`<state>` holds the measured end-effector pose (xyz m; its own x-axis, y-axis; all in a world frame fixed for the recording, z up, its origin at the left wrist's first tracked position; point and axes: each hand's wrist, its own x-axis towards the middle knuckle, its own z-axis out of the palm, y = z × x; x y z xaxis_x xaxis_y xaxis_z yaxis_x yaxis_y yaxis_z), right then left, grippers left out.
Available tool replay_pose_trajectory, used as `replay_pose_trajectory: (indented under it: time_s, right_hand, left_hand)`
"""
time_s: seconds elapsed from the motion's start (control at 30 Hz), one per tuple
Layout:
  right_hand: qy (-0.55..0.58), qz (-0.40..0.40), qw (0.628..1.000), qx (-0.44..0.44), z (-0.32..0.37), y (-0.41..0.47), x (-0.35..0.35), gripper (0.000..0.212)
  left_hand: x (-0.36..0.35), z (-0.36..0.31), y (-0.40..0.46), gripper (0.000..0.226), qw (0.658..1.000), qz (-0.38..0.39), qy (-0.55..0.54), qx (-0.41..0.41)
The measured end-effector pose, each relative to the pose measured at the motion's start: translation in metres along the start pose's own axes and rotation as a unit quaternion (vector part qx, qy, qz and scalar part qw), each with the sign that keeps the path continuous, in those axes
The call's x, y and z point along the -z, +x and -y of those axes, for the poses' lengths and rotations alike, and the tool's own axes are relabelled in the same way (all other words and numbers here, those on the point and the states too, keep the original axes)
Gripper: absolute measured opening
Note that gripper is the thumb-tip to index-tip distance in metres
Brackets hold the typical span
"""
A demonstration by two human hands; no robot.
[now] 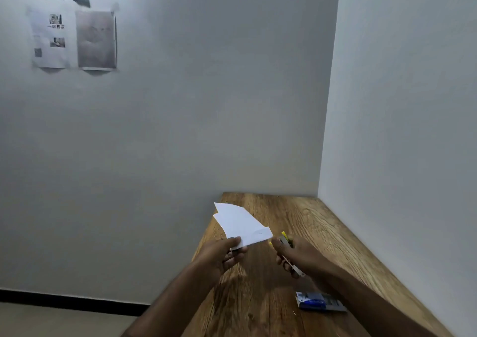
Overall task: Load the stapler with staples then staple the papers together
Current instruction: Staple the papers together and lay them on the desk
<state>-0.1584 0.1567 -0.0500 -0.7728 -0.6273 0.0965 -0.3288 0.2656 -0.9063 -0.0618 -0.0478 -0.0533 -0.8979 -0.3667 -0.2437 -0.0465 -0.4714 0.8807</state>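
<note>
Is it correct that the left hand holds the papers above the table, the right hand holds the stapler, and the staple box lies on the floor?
Not quite. The head view shows the staple box on the table, near the right forearm. The rest stands: the left hand holds the papers, the right hand the stapler.

The papers (241, 224) stand up and to the left from the left hand (224, 252). The stapler (286, 241) sits in the right hand (296, 255). The staple box (320, 302) lies on the table (322, 223), below the right hand.
</note>
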Motion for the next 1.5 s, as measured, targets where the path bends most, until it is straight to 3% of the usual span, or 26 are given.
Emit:
replay_pose_trajectory:
  time_s: [0.13,0.27,0.63,1.5]
  right_hand:
    - [0.086,0.032,0.992,-0.087,0.009,0.0,-0.008,0.062]
    - [0.166,0.044,0.981,-0.087,0.012,0.0,-0.016,0.063]
    - [0.259,0.02,0.958,-0.122,0.012,0.003,-0.023,0.064]
    - [0.315,-0.081,0.939,-0.111,0.016,0.014,-0.032,0.055]
  left_hand:
    - [-0.008,0.001,-0.001,0.028,1.0,0.0,-0.002,-0.009]
    - [-0.015,0.004,-0.004,0.03,1.0,0.005,-0.014,-0.014]
    - [-0.018,0.006,-0.016,0.035,0.999,0.008,-0.02,-0.045]
    - [-0.021,0.013,-0.022,0.032,0.999,0.043,-0.012,-0.009]
